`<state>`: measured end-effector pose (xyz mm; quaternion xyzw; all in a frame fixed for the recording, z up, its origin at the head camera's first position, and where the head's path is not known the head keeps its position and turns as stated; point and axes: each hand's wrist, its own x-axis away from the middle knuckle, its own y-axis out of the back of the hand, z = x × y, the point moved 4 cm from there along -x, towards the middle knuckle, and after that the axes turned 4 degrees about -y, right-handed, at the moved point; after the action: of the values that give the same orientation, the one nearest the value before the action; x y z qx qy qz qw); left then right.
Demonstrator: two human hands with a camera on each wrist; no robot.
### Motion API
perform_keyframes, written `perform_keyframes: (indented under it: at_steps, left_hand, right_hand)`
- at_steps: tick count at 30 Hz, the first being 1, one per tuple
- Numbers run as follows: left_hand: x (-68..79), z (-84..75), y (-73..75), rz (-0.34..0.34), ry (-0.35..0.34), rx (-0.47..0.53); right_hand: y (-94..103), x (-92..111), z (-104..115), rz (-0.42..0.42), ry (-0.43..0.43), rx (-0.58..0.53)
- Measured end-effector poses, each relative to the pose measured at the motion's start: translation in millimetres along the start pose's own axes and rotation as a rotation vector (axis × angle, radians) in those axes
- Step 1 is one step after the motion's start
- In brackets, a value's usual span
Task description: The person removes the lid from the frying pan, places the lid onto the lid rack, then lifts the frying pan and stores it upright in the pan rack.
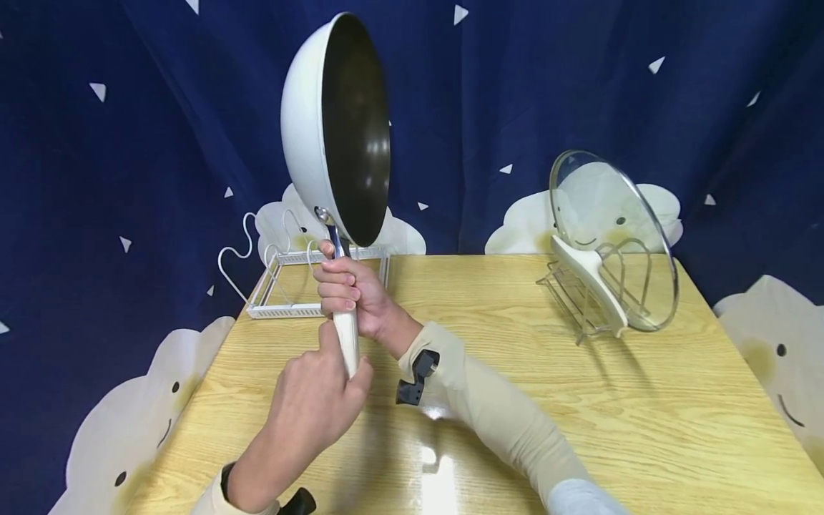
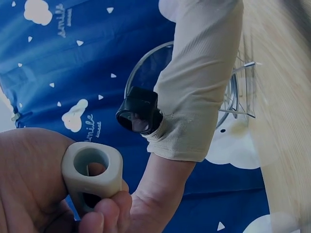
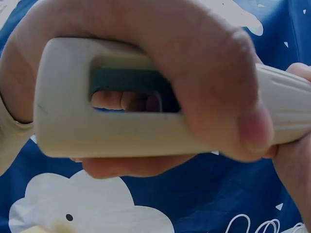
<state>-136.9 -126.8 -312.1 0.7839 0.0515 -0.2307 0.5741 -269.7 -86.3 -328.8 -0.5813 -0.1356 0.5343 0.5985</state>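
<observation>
A white wok (image 1: 302,121) with a dark inside stands raised on its side above the table, its handle (image 1: 347,336) pointing down. High on the handle, near the metal joint, the fingers of my right hand (image 1: 363,293) are wrapped round it. My left hand (image 1: 315,400) grips the lower end. In the right wrist view, my left thumb lies across the handle (image 3: 112,138), next to a long slot. The hollow butt of the handle (image 2: 114,165) shows against my left palm in the left wrist view.
On the wooden table (image 1: 463,315), a glass lid (image 1: 611,207) with a pale arched grip leans on a wire stand (image 1: 582,315) at the right. A white rack (image 1: 283,311) with wavy wires sits at the back left. A blue curtain (image 1: 463,129) hangs behind.
</observation>
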Motion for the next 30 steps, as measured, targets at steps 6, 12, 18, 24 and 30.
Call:
perform_keyframes:
  at_steps: [6, 12, 18, 24, 30]
  left_hand:
    - [-1.1, 2.5, -4.0, -0.031, -0.010, -0.024]
    - [0.7, 3.5, -4.8, -0.063, -0.023, -0.061]
    - [6.7, 3.8, -4.0, -0.082, -0.014, -0.091]
    - [12.3, 5.3, -4.8, -0.116, -0.015, -0.111]
    - [13.7, 6.0, -5.8, -0.101, -0.002, -0.107]
  right_hand:
    - [3.8, -3.2, 1.0, 0.026, -0.012, -0.010]
    - [8.7, -6.3, -0.8, 0.038, -0.017, -0.013]
    - [11.4, -7.4, -8.8, 0.065, -0.043, -0.089]
    - [13.1, -7.9, -15.3, 0.069, -0.061, -0.121]
    - [16.7, -7.6, -18.5, 0.070, -0.073, -0.149]
